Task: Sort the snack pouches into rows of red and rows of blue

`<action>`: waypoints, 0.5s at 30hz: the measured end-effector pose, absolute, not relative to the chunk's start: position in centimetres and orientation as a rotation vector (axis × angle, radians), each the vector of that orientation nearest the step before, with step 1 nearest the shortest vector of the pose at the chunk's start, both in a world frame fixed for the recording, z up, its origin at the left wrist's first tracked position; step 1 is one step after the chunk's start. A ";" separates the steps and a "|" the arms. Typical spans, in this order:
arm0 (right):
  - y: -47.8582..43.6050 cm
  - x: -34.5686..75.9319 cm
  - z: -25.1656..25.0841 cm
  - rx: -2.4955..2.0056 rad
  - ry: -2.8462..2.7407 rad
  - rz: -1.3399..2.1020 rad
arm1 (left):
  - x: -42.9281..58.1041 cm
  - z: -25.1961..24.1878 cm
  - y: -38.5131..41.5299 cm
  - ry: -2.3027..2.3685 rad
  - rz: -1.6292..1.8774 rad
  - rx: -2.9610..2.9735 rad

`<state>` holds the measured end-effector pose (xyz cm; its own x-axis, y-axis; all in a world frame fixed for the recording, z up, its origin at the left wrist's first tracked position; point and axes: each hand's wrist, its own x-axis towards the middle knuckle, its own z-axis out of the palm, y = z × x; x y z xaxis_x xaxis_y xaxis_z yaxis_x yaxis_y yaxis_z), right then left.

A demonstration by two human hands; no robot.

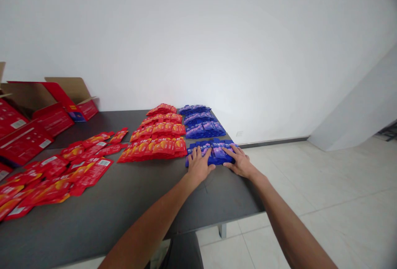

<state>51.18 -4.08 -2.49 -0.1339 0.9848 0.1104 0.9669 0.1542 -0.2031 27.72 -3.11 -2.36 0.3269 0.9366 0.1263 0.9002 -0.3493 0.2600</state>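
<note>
Both my hands rest on the nearest row of blue sachets (218, 151) at the right end of the dark table. My left hand (198, 165) lies over the row's left part, fingers spread and pointing away from me. At the row's right end, my right hand (241, 161) touches the sachets with its fingers stretched out and apart. Some of the sachets are hidden under my fingers. Behind this row lie more rows of blue sachets (205, 129), overlapping one another. To the left, rows of red sachets (161, 147) are laid out in the same way.
Loose red sachets (58, 178) lie in a scattered heap on the left of the table (130, 203). Open red cardboard boxes (54, 118) stand at the far left. A white wall (248, 54) rises behind, and the table's right edge drops to a tiled floor (325, 186).
</note>
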 end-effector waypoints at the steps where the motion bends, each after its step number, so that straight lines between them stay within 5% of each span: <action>1: -3.7 51.1 -2.5 -1.908 -2.210 0.130 | 27.7 -2.4 -2.8 1.706 0.384 2.441; 15: 0.0 50.3 -2.5 -1.871 -2.206 0.149 | 27.1 -2.4 0.4 1.758 0.398 2.432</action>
